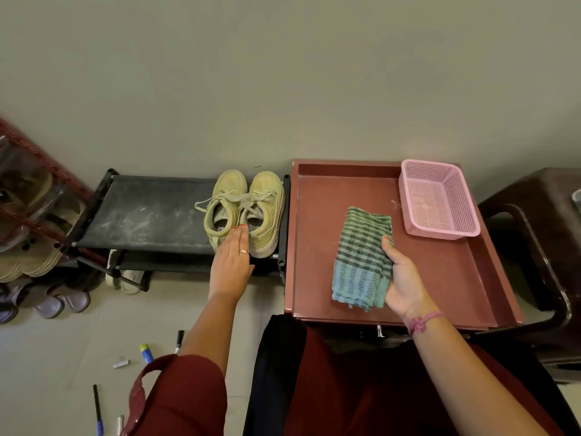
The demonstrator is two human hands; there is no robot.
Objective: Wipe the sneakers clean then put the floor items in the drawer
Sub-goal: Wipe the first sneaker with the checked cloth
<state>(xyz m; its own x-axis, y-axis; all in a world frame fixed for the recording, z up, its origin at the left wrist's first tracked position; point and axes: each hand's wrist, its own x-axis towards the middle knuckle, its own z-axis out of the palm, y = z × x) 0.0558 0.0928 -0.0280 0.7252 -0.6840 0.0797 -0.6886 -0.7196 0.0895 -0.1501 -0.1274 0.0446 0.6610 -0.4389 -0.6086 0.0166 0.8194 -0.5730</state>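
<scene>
Sneakers [243, 212], a yellowish pair with loose laces, are sitting side by side at the right end of the black shoe rack [141, 212], toes toward the wall and heels near its front edge. The left hand [234, 262] is reaching flat toward them, fingers straight and together, fingertips touching the heel rims where the two shoes meet and gripping nothing. The right hand [401, 275] is holding a folded green checked cloth [361, 259], thumb over its right edge, above the middle of the reddish tray top [330, 190]; a pink basket [438, 199] is standing in that top's far right corner. The shoes are looking light and fairly stiff in the sole but soft in the upper, so pinching the heel collars together is probably the surest hold. The cloth is limp and needs bunching to wipe. Pens and markers [146, 353] are lying on the floor.
</scene>
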